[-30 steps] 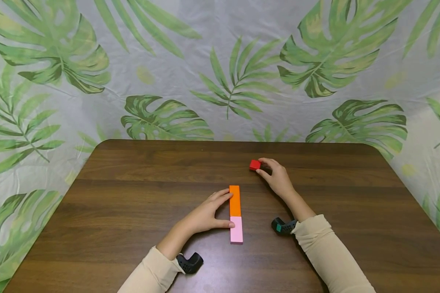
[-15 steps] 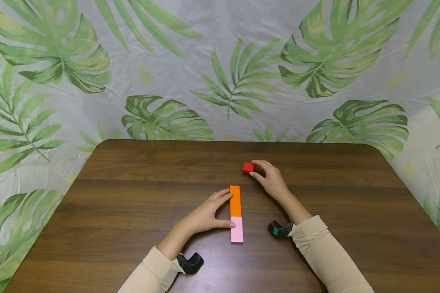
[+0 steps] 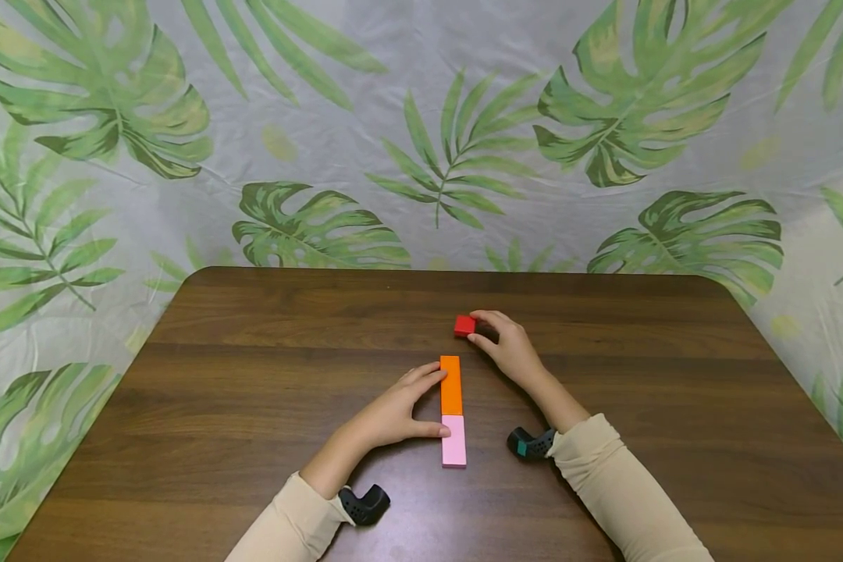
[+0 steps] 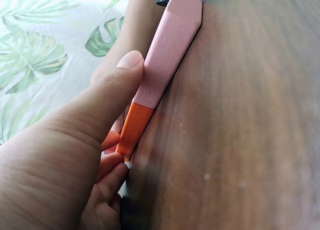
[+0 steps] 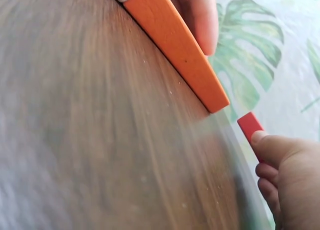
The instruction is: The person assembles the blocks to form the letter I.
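Note:
An orange block (image 3: 451, 394) and a pink block (image 3: 454, 449) lie end to end on the brown table in one straight line, the orange one farther away. The left hand (image 3: 389, 410) lies along their left side, its thumb at the pink block and its fingertips at the orange one. In the left wrist view, the thumb (image 4: 130, 62) touches the edge of the pink block. With thumb and fingers, the right hand (image 3: 516, 351) pinches a small red block (image 3: 463, 326) just beyond the orange block's far end. A gap separates the red block (image 5: 249, 122) from the orange end in the right wrist view.
The wooden table (image 3: 253, 375) has rounded far corners. Behind it hangs a pale cloth (image 3: 464, 47) printed with green leaves. A black wrist device (image 3: 365, 506) is on the left wrist, another black device (image 3: 530, 443) on the right.
The right hand has carried the red block to the left and slightly nearer, toward the orange block's far end. The left hand and the orange and pink blocks have stayed in place.

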The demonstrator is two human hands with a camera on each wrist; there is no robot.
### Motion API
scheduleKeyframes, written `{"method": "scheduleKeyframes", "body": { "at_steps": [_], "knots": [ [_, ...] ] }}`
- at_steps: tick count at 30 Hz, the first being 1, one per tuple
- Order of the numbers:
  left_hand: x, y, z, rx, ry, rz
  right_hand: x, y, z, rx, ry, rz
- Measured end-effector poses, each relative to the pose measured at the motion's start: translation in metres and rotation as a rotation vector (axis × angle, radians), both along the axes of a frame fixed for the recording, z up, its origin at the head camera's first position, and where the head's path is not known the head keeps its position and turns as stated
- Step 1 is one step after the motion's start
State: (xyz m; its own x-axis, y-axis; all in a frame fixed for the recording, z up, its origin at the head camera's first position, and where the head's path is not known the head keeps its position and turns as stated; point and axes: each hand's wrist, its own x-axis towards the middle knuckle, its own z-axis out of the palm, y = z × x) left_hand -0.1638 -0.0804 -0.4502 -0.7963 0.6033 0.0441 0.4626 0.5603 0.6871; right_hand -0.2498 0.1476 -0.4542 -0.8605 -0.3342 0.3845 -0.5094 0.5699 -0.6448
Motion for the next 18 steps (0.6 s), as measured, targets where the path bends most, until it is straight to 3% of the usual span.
{"method": "scheduleKeyframes", "body": {
  "at_steps": [18],
  "knots": [
    [-0.001,0.001,0.0,-0.011,-0.006,-0.002,0.001,-0.011,-0.001,-0.008,-0.017,0.023]
  ]
}}
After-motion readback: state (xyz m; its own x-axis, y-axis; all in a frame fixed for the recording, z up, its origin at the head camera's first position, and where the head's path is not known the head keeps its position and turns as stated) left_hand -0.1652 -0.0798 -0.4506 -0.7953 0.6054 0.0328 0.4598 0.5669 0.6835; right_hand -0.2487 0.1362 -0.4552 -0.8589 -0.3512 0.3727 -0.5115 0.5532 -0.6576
